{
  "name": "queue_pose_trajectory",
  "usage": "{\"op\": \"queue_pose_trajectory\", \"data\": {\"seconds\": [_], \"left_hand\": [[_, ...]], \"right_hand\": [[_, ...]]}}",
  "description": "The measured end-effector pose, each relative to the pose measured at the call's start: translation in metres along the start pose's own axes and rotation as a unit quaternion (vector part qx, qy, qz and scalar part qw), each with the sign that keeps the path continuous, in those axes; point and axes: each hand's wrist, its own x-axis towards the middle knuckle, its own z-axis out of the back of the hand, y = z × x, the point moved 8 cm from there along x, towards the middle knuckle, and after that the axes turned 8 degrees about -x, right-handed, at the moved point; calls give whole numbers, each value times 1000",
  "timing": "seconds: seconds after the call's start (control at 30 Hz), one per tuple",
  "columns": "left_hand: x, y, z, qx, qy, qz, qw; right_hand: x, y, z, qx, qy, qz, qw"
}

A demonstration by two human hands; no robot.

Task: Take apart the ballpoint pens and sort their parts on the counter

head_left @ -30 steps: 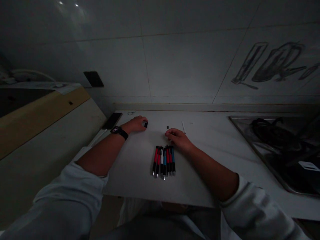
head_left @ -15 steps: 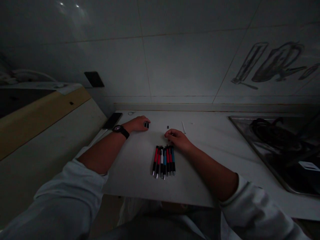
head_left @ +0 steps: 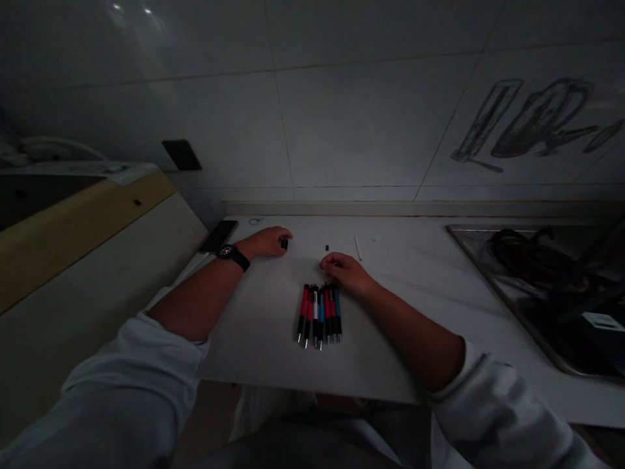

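Note:
Several pens (head_left: 321, 314) with red, white, blue and black barrels lie side by side on the white counter (head_left: 263, 326), tips toward me. My right hand (head_left: 344, 271) rests just behind their far ends, fingers curled, and what is in them is hidden. My left hand (head_left: 267, 241), with a black watch (head_left: 233, 256) on its wrist, lies farther left with its fingers closed on a small black part (head_left: 284, 244). Another tiny black piece (head_left: 327, 247) and a thin white stick (head_left: 358, 248) lie beyond my right hand.
A dark phone (head_left: 218, 236) lies at the counter's back left corner. A steel sink (head_left: 547, 286) with dark items in it sits at the right. A tiled wall (head_left: 371, 124) rises behind. A lower wooden-edged surface (head_left: 73, 228) stands to the left.
Both hands stay nearly still. My left hand shifted slightly right with the black part, then settled. The view dipped a little.

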Motion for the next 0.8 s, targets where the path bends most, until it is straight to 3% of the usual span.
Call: {"op": "queue_pose_trajectory", "data": {"seconds": [0.8], "left_hand": [[2,1,-3,4,15,-26,1000]], "right_hand": [[0,-5,-4,17,24,2,1000]]}}
